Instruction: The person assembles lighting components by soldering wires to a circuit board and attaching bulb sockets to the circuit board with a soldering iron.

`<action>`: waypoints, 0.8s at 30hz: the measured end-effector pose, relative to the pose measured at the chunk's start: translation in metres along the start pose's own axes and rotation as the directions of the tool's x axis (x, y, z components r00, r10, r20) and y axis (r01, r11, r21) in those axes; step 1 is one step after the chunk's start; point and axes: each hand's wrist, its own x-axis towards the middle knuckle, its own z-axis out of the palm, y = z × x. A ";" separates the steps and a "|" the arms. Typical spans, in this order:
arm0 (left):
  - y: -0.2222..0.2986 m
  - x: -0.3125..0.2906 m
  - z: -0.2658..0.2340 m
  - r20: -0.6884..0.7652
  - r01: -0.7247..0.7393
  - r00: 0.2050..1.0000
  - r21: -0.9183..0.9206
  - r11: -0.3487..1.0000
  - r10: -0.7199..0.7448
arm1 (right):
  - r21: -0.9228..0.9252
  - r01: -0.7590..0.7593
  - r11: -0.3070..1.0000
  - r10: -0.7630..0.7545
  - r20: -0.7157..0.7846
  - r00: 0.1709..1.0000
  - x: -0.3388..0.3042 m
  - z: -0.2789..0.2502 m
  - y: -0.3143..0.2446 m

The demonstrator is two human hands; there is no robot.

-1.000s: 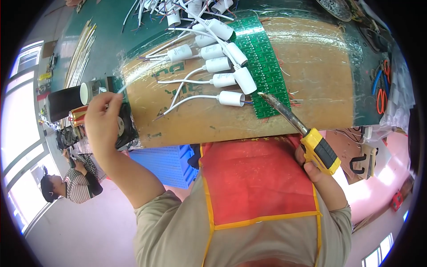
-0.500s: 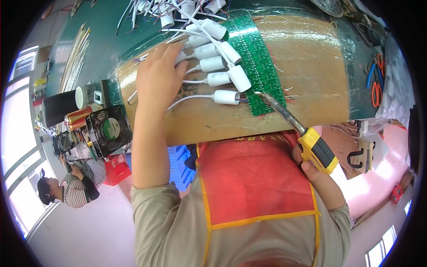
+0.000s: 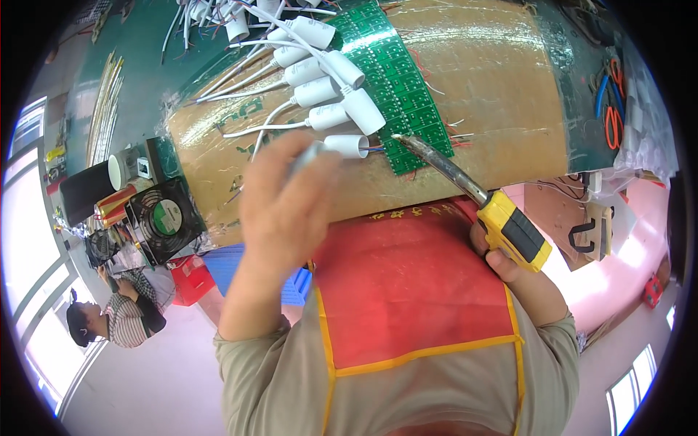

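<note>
My right hand (image 3: pixel 499 256) is closed around the yellow and black handle of a soldering iron (image 3: pixel 512 229). Its metal tip rests at the near end of a green circuit board panel (image 3: pixel 396 87), close to the wires of the nearest white cylindrical connector (image 3: pixel 346 146). My left hand (image 3: pixel 285 207), smeared by motion, is beside that connector. A pale cylindrical connector (image 3: pixel 308 155) shows between its fingers, partly hidden. Several more white connectors with white cables lie in a row along the panel's left side, one of them (image 3: pixel 363 110) lying across others.
A brown board (image 3: pixel 487 73) covers the green table. More white connectors (image 3: pixel 236 27) are heaped at the far left. A black fan (image 3: pixel 166 218) stands left; orange-handled pliers (image 3: pixel 614 127) lie right. Thin rods (image 3: pixel 107 109) lie far left. Another person (image 3: pixel 120 309) works at left.
My left hand has come nearer and to the right, away from the connector row, with a pale connector between its fingers. The head view has shifted; the soldering iron stays by the panel's near end.
</note>
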 end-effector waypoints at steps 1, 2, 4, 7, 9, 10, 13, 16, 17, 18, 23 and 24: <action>0.006 -0.008 0.010 0.018 0.024 1.000 -0.069 0.997 -0.023 | -0.001 0.000 1.000 0.000 0.001 1.000 0.000 0.001 0.001; 0.011 -0.013 0.018 0.040 0.049 0.998 -0.139 0.989 -0.044 | -0.004 0.004 1.000 -0.004 -0.005 1.000 -0.001 0.001 0.001; 0.021 -0.017 0.029 0.041 0.063 0.998 -0.161 0.985 -0.057 | -0.010 0.004 1.000 -0.004 -0.015 1.000 -0.001 0.001 0.001; 0.023 -0.022 0.047 -0.013 0.062 0.998 -0.187 0.980 -0.065 | -0.020 0.009 1.000 -0.009 -0.010 1.000 -0.001 0.000 -0.001; 0.024 -0.022 0.054 -0.115 0.025 0.993 -0.127 0.992 -0.040 | -0.011 0.023 1.000 -0.024 -0.023 0.999 -0.002 0.000 0.003; 0.024 -0.023 0.057 -0.114 0.026 0.993 -0.122 0.992 -0.040 | -0.007 0.026 1.000 -0.026 -0.020 0.999 -0.002 -0.001 0.005; 0.021 -0.022 0.060 -0.132 0.017 0.991 -0.116 0.993 -0.032 | -0.007 0.006 1.000 -0.006 -0.015 1.000 -0.004 0.000 0.000; 0.023 -0.024 0.061 -0.115 0.045 0.992 -0.114 0.992 -0.058 | -0.029 0.018 0.999 -0.018 -0.023 1.000 -0.007 -0.001 0.001; 0.024 -0.025 0.061 -0.095 0.064 0.993 -0.095 0.993 -0.073 | -0.057 0.024 0.998 -0.025 -0.027 0.999 -0.008 -0.001 0.004; 0.025 -0.027 0.060 -0.076 0.083 0.993 -0.076 0.994 -0.088 | -0.084 0.029 0.996 -0.032 -0.030 0.999 -0.009 -0.001 0.006; 0.024 -0.030 0.054 -0.079 0.053 0.995 -0.060 0.997 -0.057 | -0.071 0.052 0.996 -0.055 -0.040 0.998 -0.007 -0.001 0.004; 0.024 -0.031 0.050 -0.030 0.051 0.998 -0.052 0.997 -0.052 | -0.067 0.047 0.997 -0.049 -0.042 0.998 -0.007 0.000 0.003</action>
